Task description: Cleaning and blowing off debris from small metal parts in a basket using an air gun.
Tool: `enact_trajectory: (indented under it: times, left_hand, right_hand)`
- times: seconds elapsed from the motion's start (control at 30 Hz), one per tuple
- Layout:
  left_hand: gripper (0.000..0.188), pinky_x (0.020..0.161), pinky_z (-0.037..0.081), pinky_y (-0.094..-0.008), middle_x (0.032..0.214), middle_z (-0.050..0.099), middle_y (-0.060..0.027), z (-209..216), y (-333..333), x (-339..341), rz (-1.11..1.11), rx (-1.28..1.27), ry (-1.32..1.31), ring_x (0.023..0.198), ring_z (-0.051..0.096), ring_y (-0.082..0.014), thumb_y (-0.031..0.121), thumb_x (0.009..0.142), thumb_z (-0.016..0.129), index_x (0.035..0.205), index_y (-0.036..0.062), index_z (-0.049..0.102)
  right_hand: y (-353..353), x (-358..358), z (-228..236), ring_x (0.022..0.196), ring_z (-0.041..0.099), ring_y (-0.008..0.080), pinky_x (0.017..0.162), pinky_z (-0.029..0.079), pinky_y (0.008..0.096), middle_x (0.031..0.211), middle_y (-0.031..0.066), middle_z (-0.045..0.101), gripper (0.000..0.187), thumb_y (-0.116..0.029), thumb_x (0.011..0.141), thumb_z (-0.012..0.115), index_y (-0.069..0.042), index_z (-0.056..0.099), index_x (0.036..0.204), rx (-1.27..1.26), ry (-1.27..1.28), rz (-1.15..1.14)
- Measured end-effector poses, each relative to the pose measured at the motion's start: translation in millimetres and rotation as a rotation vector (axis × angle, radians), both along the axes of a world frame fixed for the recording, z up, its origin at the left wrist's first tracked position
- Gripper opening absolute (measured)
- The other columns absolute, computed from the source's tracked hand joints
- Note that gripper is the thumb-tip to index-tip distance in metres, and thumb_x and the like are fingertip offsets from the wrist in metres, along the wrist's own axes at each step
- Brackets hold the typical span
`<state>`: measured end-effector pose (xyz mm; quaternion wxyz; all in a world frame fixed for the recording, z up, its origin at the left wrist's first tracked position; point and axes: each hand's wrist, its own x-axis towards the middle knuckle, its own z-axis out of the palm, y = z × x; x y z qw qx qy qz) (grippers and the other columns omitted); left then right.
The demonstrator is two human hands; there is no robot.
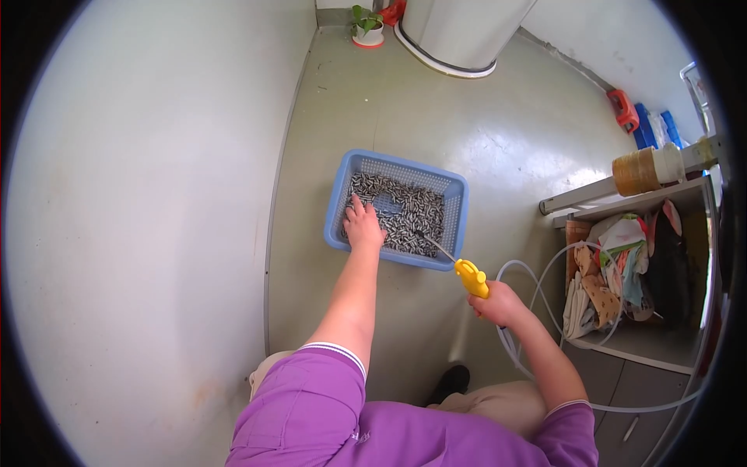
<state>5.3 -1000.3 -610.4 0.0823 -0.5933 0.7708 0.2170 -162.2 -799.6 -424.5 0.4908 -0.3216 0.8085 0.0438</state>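
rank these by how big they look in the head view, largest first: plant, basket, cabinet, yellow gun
1. Cabinet
2. Basket
3. Yellow gun and plant: too alike to rank, since the gun looks nearer the camera.

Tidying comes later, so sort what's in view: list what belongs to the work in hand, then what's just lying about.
In use:
- blue basket
- small metal pieces, under the spread left hand
- yellow blow gun, in the right hand
- pale hose, apparently the gun's

Lying about:
- potted plant
- red container
- brownish roll
- heaped cloths
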Motion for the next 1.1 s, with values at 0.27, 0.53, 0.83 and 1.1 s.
enact_trajectory:
  times: [0.27, 0.53, 0.83, 1.1]
  left_hand:
    - [0.088, 0.109, 0.023, -0.0434, 0.146, 0.018, -0.0189, -5, 1, -1, -0.033, -0.149, 0.015, 0.13, 0.026, -0.0358, 0.034, 0.06, 0.08, 0.133, 0.0094, 0.037]
    - [0.098, 0.107, 0.029, -0.0413, 0.148, 0.014, -0.017, -8, -54, 5, -0.085, -0.038, 0.222, 0.132, 0.026, -0.0333, 0.025, 0.063, 0.079, 0.141, 0.0095, 0.021]
    - [0.07, 0.1, 0.034, -0.0482, 0.136, 0.036, -0.0058, -24, -52, -5, -0.233, 0.106, 0.088, 0.122, 0.037, -0.0302, 0.024, 0.058, 0.077, 0.122, 0.0226, 0.05]
    - [0.039, 0.098, 0.036, -0.0425, 0.131, 0.043, -0.0089, -25, -45, -1, -0.237, -0.261, 0.341, 0.122, 0.039, -0.0295, 0.013, 0.069, 0.068, 0.108, 0.0126, 0.058]
  right_hand:
    - [0, 0, -1, 0.064, 0.061, 0.0164, 0.064, 0.048, 0.0305, 0.068, 0.0049, 0.063, 0.025, -0.028, 0.08, 0.057, -0.004, 0.061, 0.081, -0.052, -0.002, -0.025]
    - [2, 0, 3, 0.073, 0.062, 0.0232, 0.072, 0.048, 0.0352, 0.074, 0.0084, 0.065, 0.032, -0.032, 0.078, 0.057, -0.004, 0.063, 0.091, -0.002, -0.005, -0.036]
    - [7, -6, -1, 0.074, 0.063, 0.0228, 0.072, 0.048, 0.0349, 0.075, 0.0089, 0.065, 0.031, -0.032, 0.078, 0.057, -0.004, 0.063, 0.09, -0.016, -0.032, -0.064]
    - [-4, -5, 0, 0.074, 0.063, 0.023, 0.072, 0.048, 0.0351, 0.076, 0.008, 0.065, 0.032, -0.034, 0.078, 0.056, -0.005, 0.063, 0.089, 0.003, -0.006, -0.034]
